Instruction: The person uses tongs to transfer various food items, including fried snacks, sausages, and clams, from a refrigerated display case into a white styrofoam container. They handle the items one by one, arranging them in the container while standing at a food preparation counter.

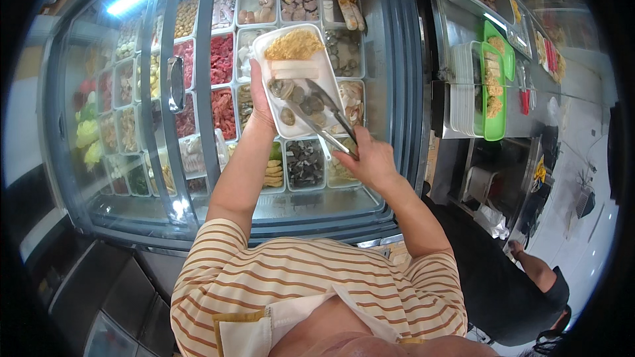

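Note:
My left hand [261, 96] grips the left side of a white rectangular tray [264, 38], held over an opened food display case. On the tray lie a golden fried piece [295, 45], pale white sticks [294, 69] and several grey-brown shellfish [286, 116]. In my right hand [372, 162] is a pair of metal tongs [338, 114]. The tongs point up and left, with their tips over the shellfish; whether they pinch one I cannot tell. Most fingers of my left hand are hidden beneath the tray.
Tubs of red meat [222, 59], dark black pieces [305, 162] and other foods fill the glass-fronted case [317, 215]. A green tray [495, 119] and stacked white trays [463, 92] stand on the right counter. Another person in black [503, 291] is close at my right.

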